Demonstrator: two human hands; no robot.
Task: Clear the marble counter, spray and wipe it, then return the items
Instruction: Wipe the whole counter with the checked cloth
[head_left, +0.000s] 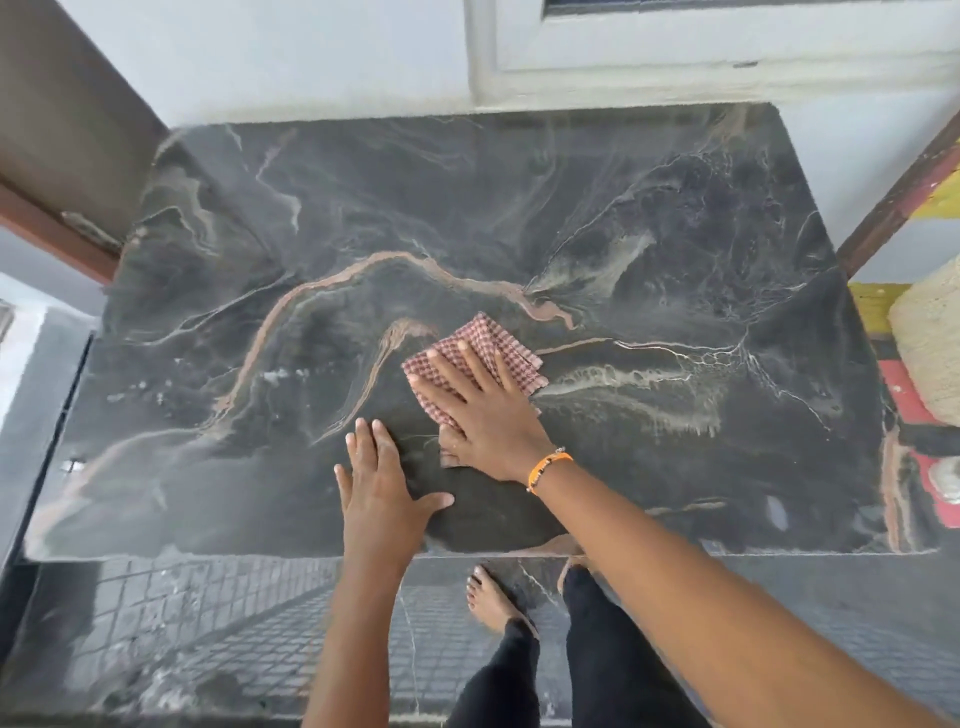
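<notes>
The wiping step looks to be in hand; the marble counter (649, 218) carries nothing but a checked cloth (485, 345), lying just right of the frame's centre; the right hand (480, 410) presses flat on it, fingers spread and straight, an orange band at the wrist; the left hand (382, 486) rests beside it at lower centre, palm down on bare stone, fingers likewise spread, apparently as a brace; faint pale streaks show toward the right side. Next, I'd judge, the cloth must sweep the unwiped margins with steady pressure; the cleared items are out of view.
</notes>
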